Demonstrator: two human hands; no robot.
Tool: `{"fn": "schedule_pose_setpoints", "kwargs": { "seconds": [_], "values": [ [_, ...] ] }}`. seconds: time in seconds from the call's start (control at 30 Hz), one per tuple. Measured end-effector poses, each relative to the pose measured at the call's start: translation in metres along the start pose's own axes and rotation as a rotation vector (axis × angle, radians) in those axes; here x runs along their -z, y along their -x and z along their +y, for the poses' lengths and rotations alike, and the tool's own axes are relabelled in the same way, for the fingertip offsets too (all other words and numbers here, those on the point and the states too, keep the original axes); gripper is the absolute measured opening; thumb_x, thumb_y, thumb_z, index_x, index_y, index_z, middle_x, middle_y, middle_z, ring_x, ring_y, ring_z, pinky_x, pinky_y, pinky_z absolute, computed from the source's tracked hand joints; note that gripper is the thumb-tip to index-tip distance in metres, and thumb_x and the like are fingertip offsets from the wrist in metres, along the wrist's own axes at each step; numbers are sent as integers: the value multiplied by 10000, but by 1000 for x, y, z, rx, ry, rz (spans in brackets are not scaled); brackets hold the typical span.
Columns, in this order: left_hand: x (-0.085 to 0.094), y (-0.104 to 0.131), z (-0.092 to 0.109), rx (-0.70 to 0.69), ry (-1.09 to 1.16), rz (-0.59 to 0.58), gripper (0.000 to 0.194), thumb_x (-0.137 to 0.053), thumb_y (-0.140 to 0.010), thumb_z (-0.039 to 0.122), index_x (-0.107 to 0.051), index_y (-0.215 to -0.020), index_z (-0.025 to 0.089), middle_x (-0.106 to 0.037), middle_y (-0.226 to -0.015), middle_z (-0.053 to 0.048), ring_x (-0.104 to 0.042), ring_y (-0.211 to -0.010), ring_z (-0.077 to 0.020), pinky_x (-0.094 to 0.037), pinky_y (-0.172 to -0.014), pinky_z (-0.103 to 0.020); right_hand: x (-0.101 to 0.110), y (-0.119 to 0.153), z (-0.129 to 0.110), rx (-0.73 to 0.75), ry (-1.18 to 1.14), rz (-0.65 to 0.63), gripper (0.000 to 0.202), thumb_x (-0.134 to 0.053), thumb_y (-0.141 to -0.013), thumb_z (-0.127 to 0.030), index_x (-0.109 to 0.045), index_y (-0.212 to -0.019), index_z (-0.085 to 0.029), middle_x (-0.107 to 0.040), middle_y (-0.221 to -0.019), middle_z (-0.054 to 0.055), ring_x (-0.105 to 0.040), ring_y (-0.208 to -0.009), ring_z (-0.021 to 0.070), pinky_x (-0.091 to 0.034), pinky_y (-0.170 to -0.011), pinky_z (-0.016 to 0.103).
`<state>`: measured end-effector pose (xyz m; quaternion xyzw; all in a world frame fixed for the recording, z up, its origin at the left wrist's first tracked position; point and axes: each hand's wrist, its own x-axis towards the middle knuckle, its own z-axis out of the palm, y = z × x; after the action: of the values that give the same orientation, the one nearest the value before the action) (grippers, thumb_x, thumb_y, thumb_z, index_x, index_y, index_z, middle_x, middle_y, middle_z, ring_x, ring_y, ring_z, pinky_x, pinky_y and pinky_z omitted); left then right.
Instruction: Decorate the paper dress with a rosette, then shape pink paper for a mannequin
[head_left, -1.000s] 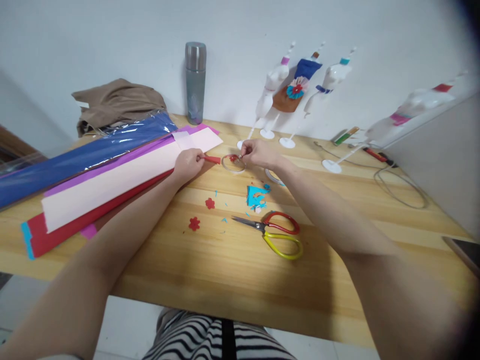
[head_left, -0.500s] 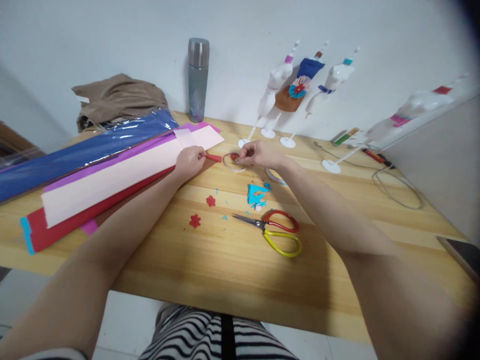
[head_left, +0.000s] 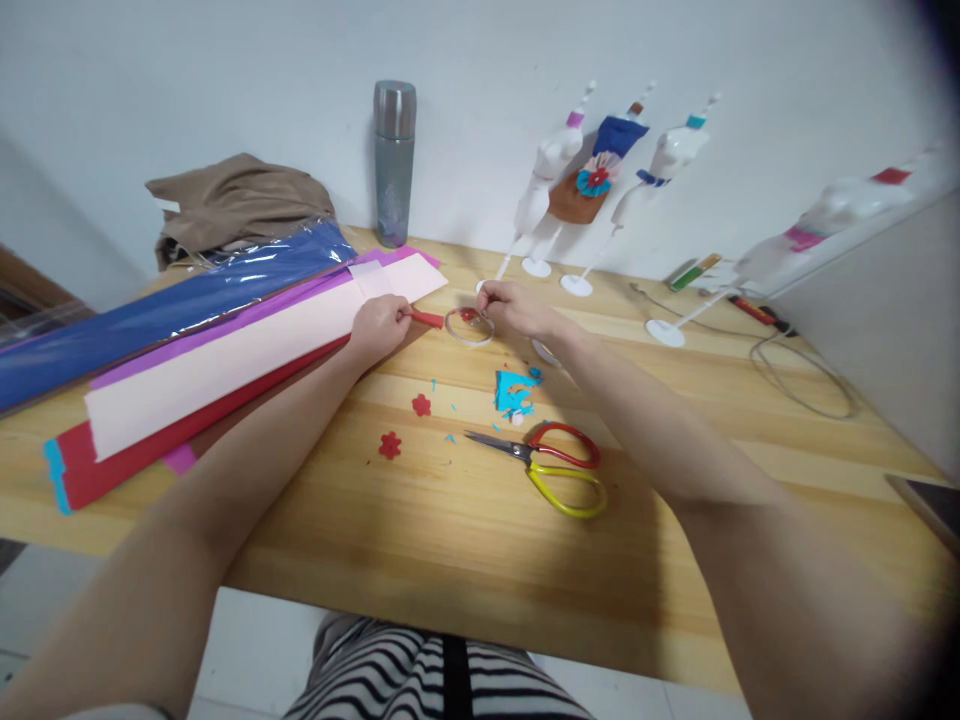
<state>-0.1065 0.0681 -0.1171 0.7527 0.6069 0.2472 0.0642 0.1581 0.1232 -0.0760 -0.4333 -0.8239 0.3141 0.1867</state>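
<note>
On the grained wooden table (head_left: 337, 545), your left hand (head_left: 381, 327) pinches a narrow red strip (head_left: 427, 319); just beyond its tip, a thin ring (head_left: 470, 344) lies by your right hand (head_left: 511, 308), whose grip I cannot tell.

Red strip (head_left: 427, 319), red-and-yellow scissor handles (head_left: 568, 471)

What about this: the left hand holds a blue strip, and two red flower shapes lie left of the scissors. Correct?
Not quite: in the head view, the left hand holds a red strip. Two red flower shapes do lie left of the scissors.
</note>
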Motion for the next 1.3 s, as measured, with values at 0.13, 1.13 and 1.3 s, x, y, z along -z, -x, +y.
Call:
{"fn": "schedule_pose_setpoints", "kwargs": {
  "seconds": [0.13,1.13,1.3],
  "values": [
    [1,0,1,-10,4,-5,259,-543,-888,202,-787,-967,167,-784,-942,-89,-680,-875,-228,-534,-865,-348,-3,1,-6,-35,29,59,154,-477,-807,-73,-494,-803,-226,-527,-747,-3,-428,-753,170,-334,-743,315],
    [3,0,5,36,-10,-24,253,-551,-906,200,-790,-981,166,-793,-1008,-106,-707,-956,-257,-532,-908,-364,-5,9,-12,-179,-120,157,221,-695,-688,-130,-502,-691,-237,-498,-637,-20,-434,-625,148,-356,-631,327],
    [2,0,5,25,-21,-16,256,-544,-901,198,-787,-973,170,-792,-990,-101,-700,-939,-253,-532,-902,-366,-4,6,-8,-103,-25,140,162,-641,-748,-177,-496,-717,-240,-491,-672,-1,-413,-684,159,-340,-652,328]
  ]
}}
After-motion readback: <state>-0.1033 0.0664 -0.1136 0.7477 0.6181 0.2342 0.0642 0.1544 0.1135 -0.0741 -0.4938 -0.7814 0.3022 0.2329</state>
